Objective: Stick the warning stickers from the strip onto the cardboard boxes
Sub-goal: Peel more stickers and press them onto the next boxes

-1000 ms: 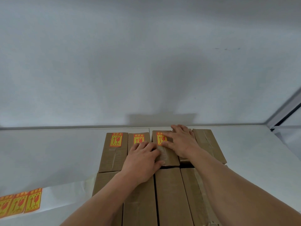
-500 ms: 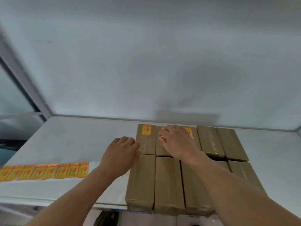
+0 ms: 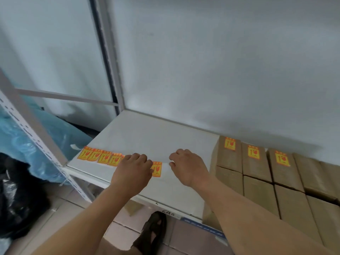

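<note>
A white shelf (image 3: pixel 147 137) carries the work. Along its front left edge lies the sticker strip (image 3: pixel 103 157), a row of yellow and orange warning stickers on white backing, lying flat. One sticker (image 3: pixel 157 169) shows at the strip's right end, just right of the left hand (image 3: pixel 131 171).

The left hand rests palm down on the strip, covering part of it, fingers curled loosely; whether it pinches anything cannot be told. The right hand (image 3: pixel 187 168) sits just right of the exposed sticker, fingers bent with the tips at the blank backing; whether they grip the backing cannot be told.

At the right of the shelf stand the cardboard boxes (image 3: pixel 257 181), packed side by side in two rows, all closed; their contents are not visible. Three boxes in the back row each bear a sticker on the top face: first (image 3: pixel 230 143), second (image 3: pixel 253 152), third (image 3: pixel 282 158). The fourth box of the back row (image 3: pixel 309 168) and the front-row boxes show plain tops.

Blue plastic sheeting (image 3: pixel 22 140) and a black bag (image 3: pixel 16 199) lie left of the shelf frame. A dark sandal (image 3: pixel 154 230) shows on the floor below.
</note>
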